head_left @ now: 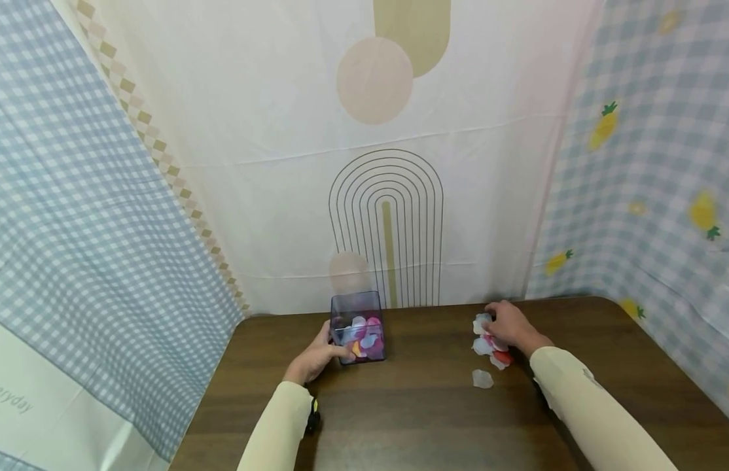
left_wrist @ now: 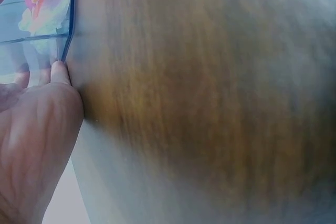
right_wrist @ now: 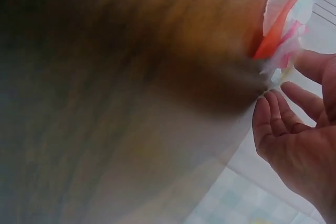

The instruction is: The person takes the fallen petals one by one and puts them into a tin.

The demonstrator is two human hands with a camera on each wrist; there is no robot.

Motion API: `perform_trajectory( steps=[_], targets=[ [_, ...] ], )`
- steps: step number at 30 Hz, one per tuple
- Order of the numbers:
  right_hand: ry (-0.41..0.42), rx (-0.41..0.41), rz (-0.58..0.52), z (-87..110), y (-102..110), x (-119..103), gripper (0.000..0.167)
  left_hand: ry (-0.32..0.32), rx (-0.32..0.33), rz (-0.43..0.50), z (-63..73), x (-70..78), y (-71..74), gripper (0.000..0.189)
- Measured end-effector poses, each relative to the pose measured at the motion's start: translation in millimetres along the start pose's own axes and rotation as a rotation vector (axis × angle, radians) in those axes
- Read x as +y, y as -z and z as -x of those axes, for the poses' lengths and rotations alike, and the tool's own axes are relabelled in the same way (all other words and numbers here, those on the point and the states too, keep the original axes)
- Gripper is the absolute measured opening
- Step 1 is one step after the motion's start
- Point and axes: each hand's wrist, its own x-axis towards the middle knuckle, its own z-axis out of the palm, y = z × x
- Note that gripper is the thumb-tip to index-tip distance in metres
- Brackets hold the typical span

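My left hand point(head_left: 313, 360) grips a see-through bluish plastic box point(head_left: 355, 303) at its left side, thumb across the near wall. Inside the box lie several artificial petals point(head_left: 358, 323) in pink, white, pale blue and yellow. On the right of the table, my right hand point(head_left: 512, 325) reaches down over a small heap of loose petals point(head_left: 482, 347), white, pink and red. From the right wrist, its thumb and bent fingers are at the edge of the heap beside a red petal point(right_wrist: 275, 35), thumb and forefinger apart. One whitish petal point(head_left: 482, 379) lies alone nearer to me.
Everything stands on a dark brown wooden table point(head_left: 423, 418). A white patterned cloth point(head_left: 282, 229) hangs along its back edge. Checked cloths hang at the left point(head_left: 135, 216) and at the right point(head_left: 623, 248). The box stands near the back edge.
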Motion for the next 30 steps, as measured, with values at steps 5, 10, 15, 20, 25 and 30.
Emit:
perform_trajectory(
  steps=[5,10,15,20,25,30],
  targets=[
    [0.014,0.003,-0.01,-1.3,0.2,-0.7,0.02,0.003,-0.004,-0.002,-1.4,-1.5,-0.5,0.098],
    [0.014,0.001,-0.063,1.4,-1.7,-3.4,0.007,0.004,-0.002,-0.007,-1.5,-0.8,-0.3,0.098],
    [0.006,-0.006,-0.076,3.1,-3.1,-3.9,0.008,0.0,0.001,-0.015,-1.4,-0.8,-0.1,0.098],
    [-0.005,-0.019,-0.08,3.9,-3.0,-4.3,0.01,-0.012,-0.001,-0.025,-1.0,-0.6,-0.2,0.097],
    [0.008,-0.013,-0.084,4.9,-4.7,-2.0,0.013,-0.011,0.001,-0.02,-1.2,-0.6,-1.2,0.096],
    [0.04,0.037,-0.093,7.3,-6.2,0.5,0.016,-0.007,0.007,-0.009,-1.5,0.1,-1.5,0.095]
  ],
)
